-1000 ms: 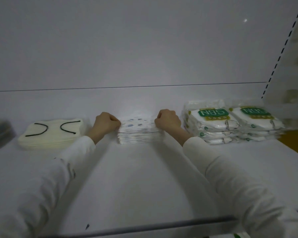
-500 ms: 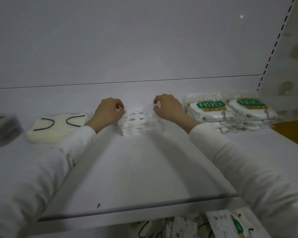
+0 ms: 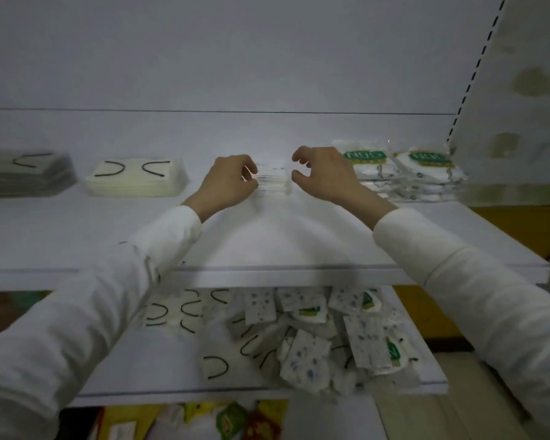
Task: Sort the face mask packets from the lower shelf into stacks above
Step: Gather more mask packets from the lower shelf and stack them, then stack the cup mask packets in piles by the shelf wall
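Squaring edges, probably: left hand (image 3: 227, 183) touches white blue-spotted plastic packet stack (image 3: 274, 186), grip unclear; right hand (image 3: 326, 176) just beside it, loosely curled, empty.

Dim, cool light, motion blur, wide-angle bending at edges

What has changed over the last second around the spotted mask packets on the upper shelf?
Both hands were fists pressed against the sides of the spotted stack. They have loosened: the right hand has opened and drawn back from its right side, while the left hand keeps fingertips at its left edge. The spotted stack, cream stack, grey stack and N95 stacks stayed put.
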`<state>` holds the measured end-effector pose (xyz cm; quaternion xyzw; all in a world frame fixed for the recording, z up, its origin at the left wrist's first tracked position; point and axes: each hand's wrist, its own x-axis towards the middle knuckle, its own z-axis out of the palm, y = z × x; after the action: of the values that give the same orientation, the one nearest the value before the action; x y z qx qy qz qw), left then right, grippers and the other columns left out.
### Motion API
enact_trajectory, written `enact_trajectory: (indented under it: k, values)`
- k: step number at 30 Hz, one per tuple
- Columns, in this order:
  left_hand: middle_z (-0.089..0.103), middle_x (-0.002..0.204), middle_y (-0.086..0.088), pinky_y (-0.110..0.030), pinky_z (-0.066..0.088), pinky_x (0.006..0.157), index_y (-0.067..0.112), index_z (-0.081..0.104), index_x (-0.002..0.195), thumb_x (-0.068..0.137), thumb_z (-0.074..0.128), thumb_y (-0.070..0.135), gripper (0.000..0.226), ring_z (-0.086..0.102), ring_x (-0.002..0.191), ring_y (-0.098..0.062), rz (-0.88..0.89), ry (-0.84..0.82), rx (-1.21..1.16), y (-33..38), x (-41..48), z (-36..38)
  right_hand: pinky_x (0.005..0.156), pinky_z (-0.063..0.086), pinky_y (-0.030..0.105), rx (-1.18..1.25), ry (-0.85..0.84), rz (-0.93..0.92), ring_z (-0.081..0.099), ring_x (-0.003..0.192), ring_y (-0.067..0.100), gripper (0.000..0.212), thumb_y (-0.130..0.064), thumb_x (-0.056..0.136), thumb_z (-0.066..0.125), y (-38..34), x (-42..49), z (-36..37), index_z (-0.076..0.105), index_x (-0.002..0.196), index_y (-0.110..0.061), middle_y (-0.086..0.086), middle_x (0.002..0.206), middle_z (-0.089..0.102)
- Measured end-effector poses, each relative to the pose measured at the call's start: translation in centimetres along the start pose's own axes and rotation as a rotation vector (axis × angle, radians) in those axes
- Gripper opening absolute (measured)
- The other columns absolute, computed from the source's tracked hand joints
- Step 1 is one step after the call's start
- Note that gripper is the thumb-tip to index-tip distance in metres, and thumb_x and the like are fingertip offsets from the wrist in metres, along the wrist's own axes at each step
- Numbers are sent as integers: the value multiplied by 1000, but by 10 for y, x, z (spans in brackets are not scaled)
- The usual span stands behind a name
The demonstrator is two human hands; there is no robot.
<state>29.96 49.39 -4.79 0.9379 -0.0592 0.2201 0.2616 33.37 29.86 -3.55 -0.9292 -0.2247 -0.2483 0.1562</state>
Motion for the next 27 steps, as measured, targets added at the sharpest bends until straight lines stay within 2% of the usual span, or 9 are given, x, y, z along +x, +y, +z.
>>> enact_trajectory:
  k: [5,10,14,16,18,20,22,25,27]
  values:
    - [66,91,-1,-22,47,77,12,66,101,82,57,14,21,60,79,-14,-18,13,-98,37,-54,11,81,49,34,0,39,-65,58,105,21,35,-36,89,53,-4,-59,-14,58,120,-21,0,111,66]
    - [70,81,-5,-24,53,64,13,66,96,82,56,7,18,67,68,-14,-76,43,-395,50,-116,8,70,43,34,-41,117,-222,60,93,30,29,-25,87,57,-1,-132,-4,63,112,-11,9,100,67]
    - [71,80,-7,-26,55,62,9,64,100,86,56,1,17,67,68,-18,37,-145,-512,43,-170,25,59,42,31,-14,259,-378,59,74,27,17,-11,78,59,2,-179,11,67,93,-6,10,87,67]
    - [71,79,-5,-21,53,63,10,64,99,88,58,1,15,67,68,-15,53,-228,-521,32,-188,44,57,38,29,-4,250,-459,56,71,25,16,-7,78,56,6,-200,27,67,90,-5,10,85,66]
    - [70,80,2,-17,52,65,15,64,98,89,58,4,16,66,70,-9,26,-323,-499,15,-201,68,52,38,28,-31,170,-498,57,68,26,17,-7,79,53,13,-219,49,68,87,-5,10,81,66]
    - [69,80,4,-14,51,63,17,65,95,88,58,1,19,65,69,-4,-50,-376,-490,-8,-210,94,46,42,28,-21,32,-428,59,63,27,20,-11,79,50,23,-236,77,69,85,-6,9,77,66]
    - [69,81,0,-9,46,60,17,65,92,87,59,-1,19,63,68,-4,-152,-408,-479,-33,-219,122,43,45,27,60,-60,-269,62,62,28,26,-14,79,47,34,-252,107,70,85,-7,10,77,68]
    - [68,90,-7,-7,43,61,15,65,92,87,61,2,14,62,71,-6,-270,-470,-433,-69,-232,164,51,50,33,232,-200,147,65,67,33,29,-14,83,45,49,-275,151,72,92,-5,16,80,69]
    - [68,88,-8,-6,44,59,12,65,92,87,59,0,15,61,64,2,-324,-506,-449,-88,-241,189,68,53,35,318,-337,499,66,80,35,27,-12,89,47,59,-286,180,73,94,-6,17,91,71]
